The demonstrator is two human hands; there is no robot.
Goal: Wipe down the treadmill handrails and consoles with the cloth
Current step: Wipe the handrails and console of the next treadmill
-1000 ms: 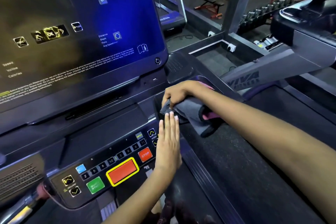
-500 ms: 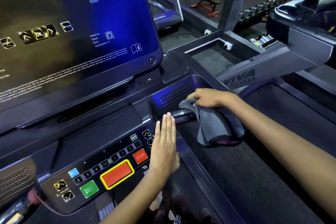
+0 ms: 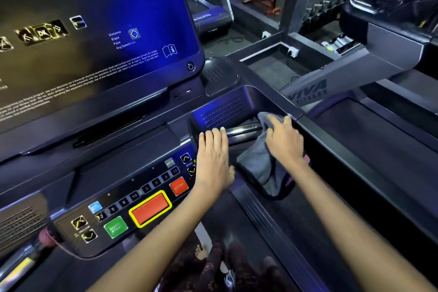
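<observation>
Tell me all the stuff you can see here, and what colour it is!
screen: one, blue and dark, top left
control panel: one, black, below the screen
big button: one, red with yellow rim, on the panel
STOP button: one, red, right of the big button
start button: one, green, left of the big button
vent: one, dark with holes, right of the screen's base
cloth: one, grey, under the right hand
other treadmill: one, grey, at right
left hand: flat on the panel's right edge
right hand: pressing the cloth beside the vent
</observation>
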